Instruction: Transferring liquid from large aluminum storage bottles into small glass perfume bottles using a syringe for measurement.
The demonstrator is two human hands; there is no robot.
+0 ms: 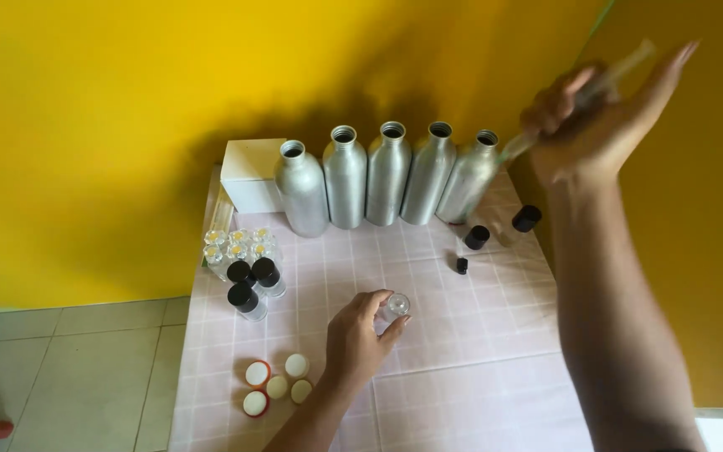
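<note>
While the left hand (357, 339) wraps a small clear glass vial (394, 306), fingers closed round its side, the vial stands upright on the pink checked tablecloth (462, 335) near centre. Right hand (596, 117) is raised above the back row, pinching a thin clear tube (583, 96) (pipette or syringe, too blurred to say) with its lower tip at the mouth of the rightmost of five open aluminium bottles (387, 172). White box (251, 172) sits left of the bottles. Black-capped vials (253, 280) cluster at left, loose round lids (276, 387) lie near the front, and black caps (499, 228) lie at right.
</note>
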